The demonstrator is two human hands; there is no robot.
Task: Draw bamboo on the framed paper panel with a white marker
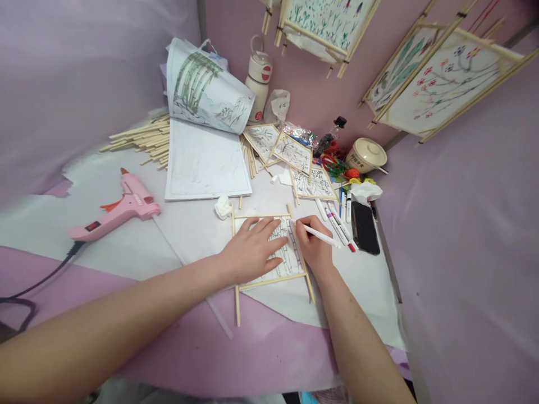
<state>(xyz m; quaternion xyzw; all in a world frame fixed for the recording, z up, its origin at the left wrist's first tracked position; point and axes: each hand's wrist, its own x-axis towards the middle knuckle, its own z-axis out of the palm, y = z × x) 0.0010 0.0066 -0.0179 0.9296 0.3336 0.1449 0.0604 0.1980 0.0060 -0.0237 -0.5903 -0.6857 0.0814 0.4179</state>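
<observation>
A framed paper panel [273,275] lies in front of me, edged with thin wooden sticks [238,306] and bearing dark line drawing of bamboo stalks. Across its left and middle part rests my left hand [255,249], fingers spread flat on the paper and covering some of the drawing. At the panel's right edge, my right hand [314,244] is closed round a white pen [322,235]. The pen's tip points at the upper right of the paper, near the frame stick; whether it touches cannot be made out.
Left lies a pink glue gun [130,199] with its cord; a clear glue stick [219,317] is near the panel. Behind are an open picture pad [208,168], bundled sticks [143,140], small framed drawings [314,182], a bottle [257,84], markers [341,227], a phone [365,227] and a lidded pot [366,156].
</observation>
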